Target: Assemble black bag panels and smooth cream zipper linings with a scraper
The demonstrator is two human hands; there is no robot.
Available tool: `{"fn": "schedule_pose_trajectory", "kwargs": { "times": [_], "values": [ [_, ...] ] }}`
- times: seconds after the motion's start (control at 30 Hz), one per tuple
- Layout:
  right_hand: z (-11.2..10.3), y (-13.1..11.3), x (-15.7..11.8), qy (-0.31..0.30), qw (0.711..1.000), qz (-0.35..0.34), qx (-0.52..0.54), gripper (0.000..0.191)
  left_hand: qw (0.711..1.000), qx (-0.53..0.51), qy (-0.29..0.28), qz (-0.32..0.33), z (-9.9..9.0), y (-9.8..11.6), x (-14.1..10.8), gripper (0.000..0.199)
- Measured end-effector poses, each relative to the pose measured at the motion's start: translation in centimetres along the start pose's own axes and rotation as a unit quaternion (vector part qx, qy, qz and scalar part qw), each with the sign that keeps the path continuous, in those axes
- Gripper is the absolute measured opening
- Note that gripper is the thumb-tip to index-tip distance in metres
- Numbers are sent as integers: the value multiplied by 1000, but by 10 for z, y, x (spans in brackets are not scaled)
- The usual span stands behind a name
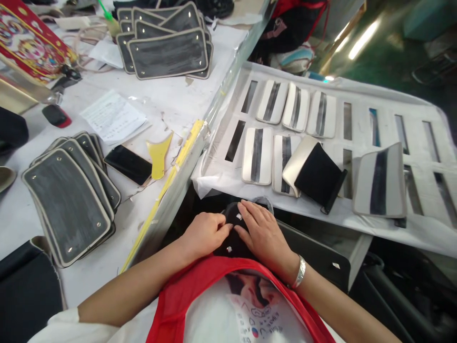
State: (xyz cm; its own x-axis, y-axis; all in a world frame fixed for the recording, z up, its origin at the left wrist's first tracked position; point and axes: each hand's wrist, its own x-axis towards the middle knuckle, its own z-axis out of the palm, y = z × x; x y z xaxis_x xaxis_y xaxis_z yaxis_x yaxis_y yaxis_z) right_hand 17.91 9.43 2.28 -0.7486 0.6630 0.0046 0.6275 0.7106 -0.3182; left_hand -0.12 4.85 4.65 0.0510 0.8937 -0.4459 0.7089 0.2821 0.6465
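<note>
White sheeting covers the counter (171,102) at the left of the head view, where two stacks of grey panels, the near stack (69,200) and the far stack (167,55), are set out with a phone (128,164) and a yellow scraper-like tool (159,155) between them. At the right, pale striped pieces (321,114) are laid on a slotted white rack (361,121). Between the two surfaces, just before the red apron (169,307), a black piece (234,239) with shiny metal fittings (229,249) is held. It is apparently gripped by the curled left hand (206,233), thumb and forefinger against it; the right hand (262,233) is laid over it with fingers extended, not clenched. What is hidden beneath cannot be told. For good handling, the piece is probably best steadied by the left hand, with even pressure from the right and the fittings kept unscratched.
</note>
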Motion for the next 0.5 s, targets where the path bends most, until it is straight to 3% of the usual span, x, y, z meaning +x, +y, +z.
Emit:
{"fn": "schedule_pose_trajectory", "kwargs": {
  "times": [0.2,0.4,0.5],
  "values": [
    [4,-2,3,-4,1000,-3,-24,49,1000,-18,13,0,4,-3,1,36],
    [5,-5,2,-5,999,-11,-46,48,998,58,25,4,1,-3,6,36],
    [4,-7,1,-2,999,-9,-52,48,1000,-11,-23,-10,-6,-10,6,39]
  ]
}}
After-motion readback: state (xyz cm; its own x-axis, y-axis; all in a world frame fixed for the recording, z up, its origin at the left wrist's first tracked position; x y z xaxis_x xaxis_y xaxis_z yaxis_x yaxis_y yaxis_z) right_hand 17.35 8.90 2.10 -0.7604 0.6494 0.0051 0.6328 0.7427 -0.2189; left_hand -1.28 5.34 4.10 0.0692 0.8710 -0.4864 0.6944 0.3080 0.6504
